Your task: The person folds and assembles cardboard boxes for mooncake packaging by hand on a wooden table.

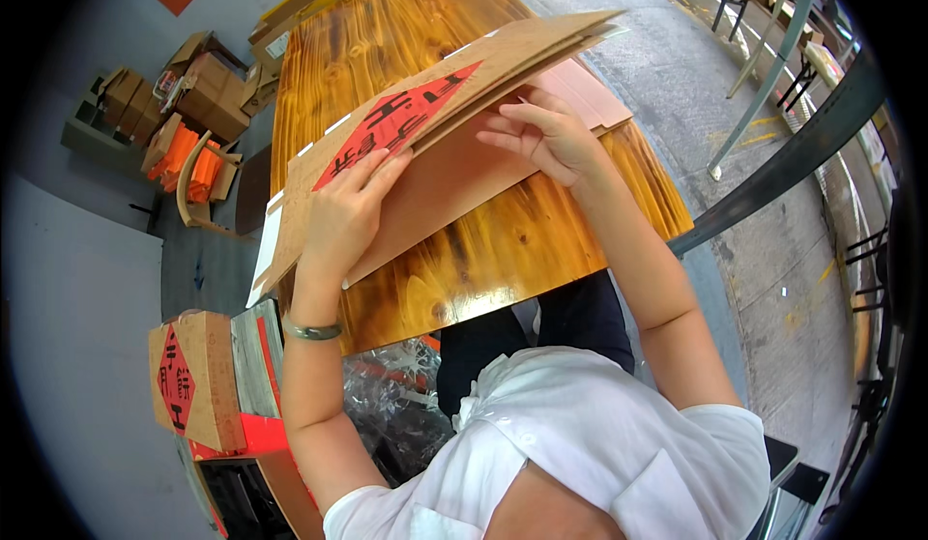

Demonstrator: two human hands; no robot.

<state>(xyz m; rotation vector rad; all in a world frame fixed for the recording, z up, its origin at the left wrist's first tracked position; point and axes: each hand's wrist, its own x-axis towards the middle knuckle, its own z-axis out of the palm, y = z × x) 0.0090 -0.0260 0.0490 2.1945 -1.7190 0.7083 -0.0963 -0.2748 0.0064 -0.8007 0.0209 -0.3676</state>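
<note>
A flattened cardboard box (471, 69) with a red printed diamond slants up over the glossy wooden table (522, 239). My left hand (351, 203), with a bangle (312, 331) at its wrist, grips the near edge of the box. Its fingers lie over the printed face and its thumb is hidden. Under the raised flaps, my right hand (540, 134) has its fingers spread, and nothing shows in its grasp. Its fingertips are close to the lower flap; whether they touch it I cannot tell. Beneath lies a flat brown cardboard panel (453, 195), partly shaded.
On the left stand a wooden chair (190, 185) and stacked cartons (214, 90). A closed carton (196, 380) with a similar red diamond sits at lower left, near clear plastic wrapping (395, 388). A dark post (783, 156) slants past the table's right side, beside the pavement (645, 83).
</note>
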